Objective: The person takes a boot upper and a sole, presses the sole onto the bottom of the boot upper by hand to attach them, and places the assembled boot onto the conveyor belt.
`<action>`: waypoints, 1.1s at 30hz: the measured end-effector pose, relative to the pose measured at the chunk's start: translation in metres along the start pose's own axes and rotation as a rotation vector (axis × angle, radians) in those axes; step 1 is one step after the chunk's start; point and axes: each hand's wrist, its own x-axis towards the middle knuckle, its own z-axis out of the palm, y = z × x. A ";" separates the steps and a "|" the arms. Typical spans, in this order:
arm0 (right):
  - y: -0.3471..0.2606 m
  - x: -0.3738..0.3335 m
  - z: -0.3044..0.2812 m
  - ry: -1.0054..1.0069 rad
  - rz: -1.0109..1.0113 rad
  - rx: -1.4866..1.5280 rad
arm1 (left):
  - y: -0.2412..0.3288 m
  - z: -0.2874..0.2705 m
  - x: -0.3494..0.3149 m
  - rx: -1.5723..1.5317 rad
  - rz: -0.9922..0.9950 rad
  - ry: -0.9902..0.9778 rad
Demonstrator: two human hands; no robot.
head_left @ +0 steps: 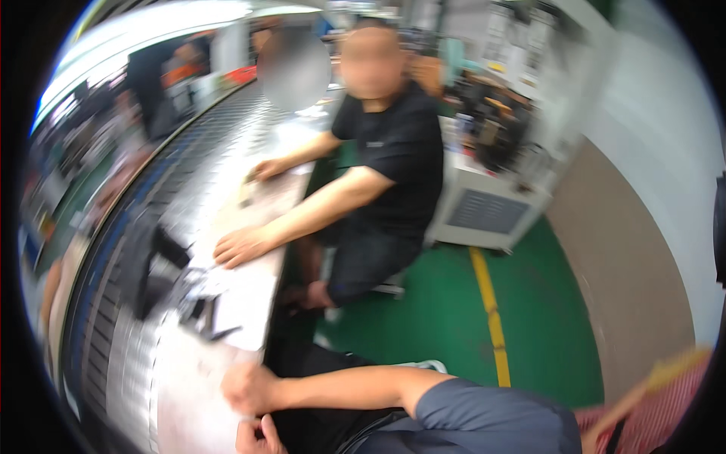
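My right hand [250, 388] is closed like a fist at the edge of the pale worktop [198, 378]; its fingers are smeared, and anything inside them is hidden. Just below it, at the bottom of the head view, my left hand [261, 437] shows only in part. A small dark gap lies between its thumb and a finger, and the rest is cut off. Nearest to my hands is a blurred cluster of dark tools or parts [203, 318] on the worktop. Behind that stands a black object [144, 261] whose kind I cannot make out.
A seated co-worker [397, 144] in black rests one hand on the worktop, the other beside a small tan piece [246, 193]. A slatted conveyor [98, 333] runs along the far side. At right are a grey cabinet [488, 213], green floor [431, 318] and yellow line [490, 318].
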 end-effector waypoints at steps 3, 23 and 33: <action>-0.007 0.029 -0.006 -0.160 0.175 0.100 | -0.019 -0.029 -0.007 0.110 -0.064 0.163; 0.055 0.075 0.030 -0.501 0.049 0.387 | -0.060 -0.011 -0.023 0.773 -0.060 0.550; 0.059 0.075 0.032 -0.508 0.035 0.448 | -0.050 -0.015 -0.036 0.603 -0.089 0.557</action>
